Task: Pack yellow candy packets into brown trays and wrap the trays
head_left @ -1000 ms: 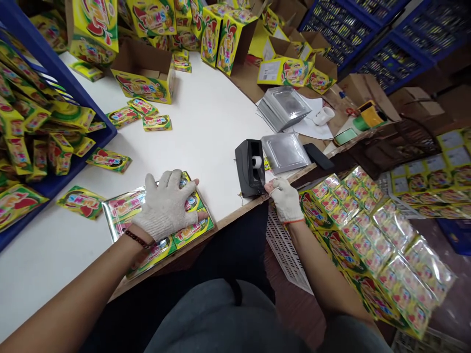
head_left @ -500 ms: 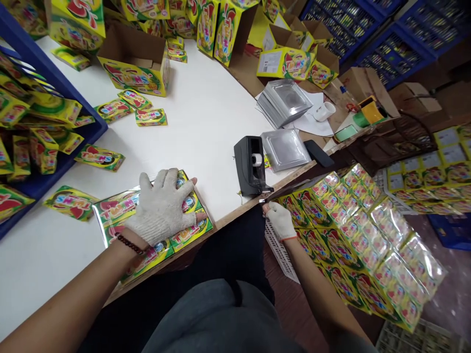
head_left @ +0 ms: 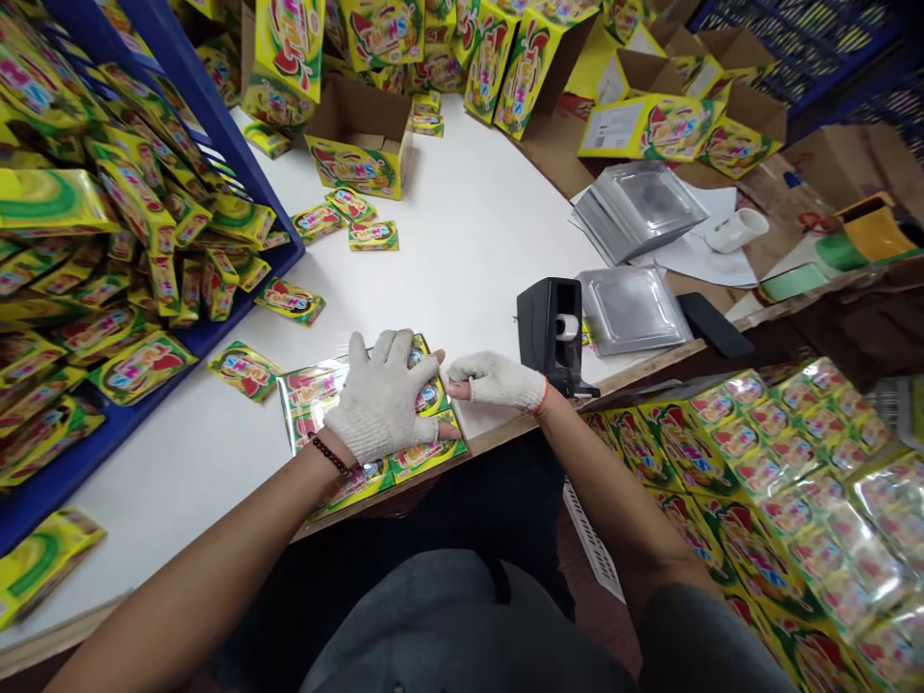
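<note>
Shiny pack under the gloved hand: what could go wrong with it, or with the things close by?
The pack lies along the near edge of the table, so a firm shove from the left hand might slide it off. The black tape dispenser stands by that same edge, close to the right hand, and could get knocked.

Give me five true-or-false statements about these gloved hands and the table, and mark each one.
1. The left hand lies spread over a flat pack of boxes. True.
2. The right hand's fingertips are at the tape dispenser. False: they are at the pack's edge, beside the left hand.
3. The blue crate is empty. False: it holds many small boxes.
4. A beaded bracelet circles the left wrist. True.
5. The open carton stands on the white table. True.
</note>
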The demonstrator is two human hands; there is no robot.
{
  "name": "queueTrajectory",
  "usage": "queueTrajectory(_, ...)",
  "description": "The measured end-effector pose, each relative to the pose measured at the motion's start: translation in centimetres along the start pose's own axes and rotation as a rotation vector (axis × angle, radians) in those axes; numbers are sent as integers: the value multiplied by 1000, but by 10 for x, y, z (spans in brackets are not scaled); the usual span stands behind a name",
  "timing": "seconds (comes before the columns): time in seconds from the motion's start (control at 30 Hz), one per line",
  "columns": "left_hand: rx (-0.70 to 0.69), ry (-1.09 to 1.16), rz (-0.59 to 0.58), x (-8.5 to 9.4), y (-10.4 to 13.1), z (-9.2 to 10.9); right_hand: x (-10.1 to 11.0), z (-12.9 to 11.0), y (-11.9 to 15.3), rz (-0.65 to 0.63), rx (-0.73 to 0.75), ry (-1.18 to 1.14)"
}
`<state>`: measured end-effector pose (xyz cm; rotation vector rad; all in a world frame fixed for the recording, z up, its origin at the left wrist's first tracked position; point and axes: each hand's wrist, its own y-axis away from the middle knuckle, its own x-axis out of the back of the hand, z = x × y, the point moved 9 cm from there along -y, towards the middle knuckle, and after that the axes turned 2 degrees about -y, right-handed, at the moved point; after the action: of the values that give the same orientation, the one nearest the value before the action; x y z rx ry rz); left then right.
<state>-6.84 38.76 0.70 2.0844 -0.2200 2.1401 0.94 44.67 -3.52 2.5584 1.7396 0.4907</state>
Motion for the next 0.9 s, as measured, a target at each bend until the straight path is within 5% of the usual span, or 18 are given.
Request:
queueTrajectory(0.2,31,14,17,4,1,0,-2,37,-6,-19,-76,-85)
queueTrajectory(0.3,38,21,16,5,1,0,-18,66,-5,-41,-231,-274)
queueTrajectory(0.4,36,35,15,3,0,0,-34,89,-2,14,-365,-452)
queueTrajectory(0.53,33,18,20,0,1,-1,-45,92,9,156,-350,-564)
queueTrajectory(0.6,30,-4,10,-1,9,-4,-33,84,25,365,-309,-400)
queueTrajectory(0.7,57,-35,-51,-2,40,-13,-21,41,55,615,-71,66)
queueTrajectory(0.8,190,-26,-89,-5,87,-32,-53,0,69,476,230,519)
queueTrajectory(0.9,334,90,-26,-15,128,-49,-84,-10,70,310,394,836)
